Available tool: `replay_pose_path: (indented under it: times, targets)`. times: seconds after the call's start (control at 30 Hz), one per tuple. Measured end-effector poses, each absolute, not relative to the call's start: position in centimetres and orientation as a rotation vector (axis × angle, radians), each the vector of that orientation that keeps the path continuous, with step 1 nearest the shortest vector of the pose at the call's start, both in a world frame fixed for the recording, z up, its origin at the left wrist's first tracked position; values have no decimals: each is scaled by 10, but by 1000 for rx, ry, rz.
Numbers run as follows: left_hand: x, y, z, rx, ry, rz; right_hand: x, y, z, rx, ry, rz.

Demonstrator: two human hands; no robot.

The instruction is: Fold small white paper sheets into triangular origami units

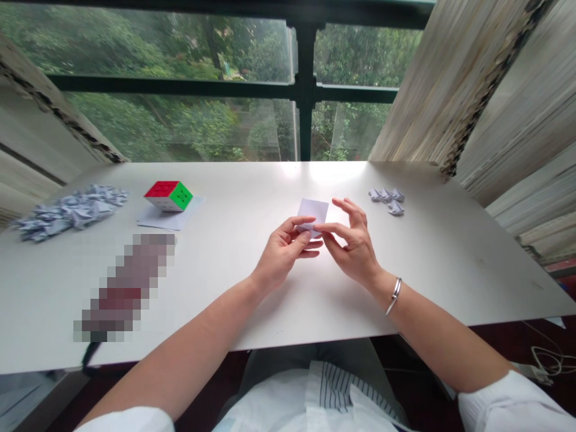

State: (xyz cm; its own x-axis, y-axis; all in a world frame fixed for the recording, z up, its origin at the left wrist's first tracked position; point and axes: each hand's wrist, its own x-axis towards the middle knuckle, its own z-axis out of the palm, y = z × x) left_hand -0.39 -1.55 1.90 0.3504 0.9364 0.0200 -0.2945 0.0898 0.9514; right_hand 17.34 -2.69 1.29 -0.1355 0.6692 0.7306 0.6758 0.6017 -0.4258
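A small sheet of white paper is held up just above the white table, its lower edge folded or creased between my fingers. My left hand pinches the sheet at its lower left, thumb in front and fingers behind. My right hand has its index finger and thumb on the lower right of the paper, while its other fingers are raised and spread. The fingers partly hide the bottom edge of the sheet. A silver bracelet circles my right wrist.
Several folded paper pieces lie to the right, and a large pile of similar ones at far left. A puzzle cube rests on paper sheets. A blurred-out object lies front left. Beyond the table stands a window.
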Motion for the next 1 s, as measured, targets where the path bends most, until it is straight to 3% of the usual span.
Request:
replay_pose_path:
  times: [0.57,1.0]
  targets:
    - [-3,-19,16,1276,700,1134,173,-28,15,-995,-1792,391]
    - [-2,-21,14,1298,739,1169,174,-29,18,-1006,-1847,353]
